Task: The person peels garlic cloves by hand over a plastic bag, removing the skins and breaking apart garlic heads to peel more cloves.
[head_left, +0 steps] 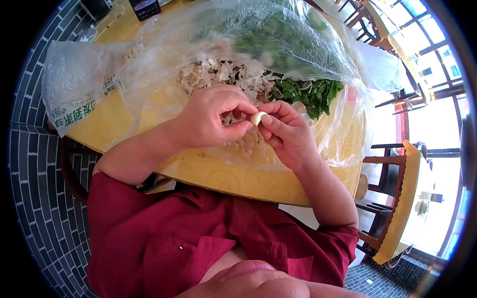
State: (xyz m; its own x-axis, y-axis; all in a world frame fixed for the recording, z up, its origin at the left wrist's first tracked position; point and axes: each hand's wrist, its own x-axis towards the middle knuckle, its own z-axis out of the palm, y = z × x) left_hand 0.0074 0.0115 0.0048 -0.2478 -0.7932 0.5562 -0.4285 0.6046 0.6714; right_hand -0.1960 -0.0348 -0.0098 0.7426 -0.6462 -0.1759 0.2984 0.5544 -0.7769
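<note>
A pale, peeled-looking garlic clove (258, 118) is between my two hands above the near part of the table. My right hand (292, 133) pinches it between thumb and fingers. From the other side, my left hand (213, 116) has its index fingertip and thumb curled in at the clove's left end. Just beyond my hands lies a heap of dry garlic skins (223, 74) on clear plastic. Chopped-looking green leaves (308, 94) lie right of the skins, partly under the plastic sheet (198, 30).
The yellow-covered table (233, 181) curves in front of me. A printed plastic bag (74, 94) hangs over its left edge. At the far left lies a phone (145, 7). A dark brick wall (42, 174) stands left. Another table (400, 208) with chairs is at right.
</note>
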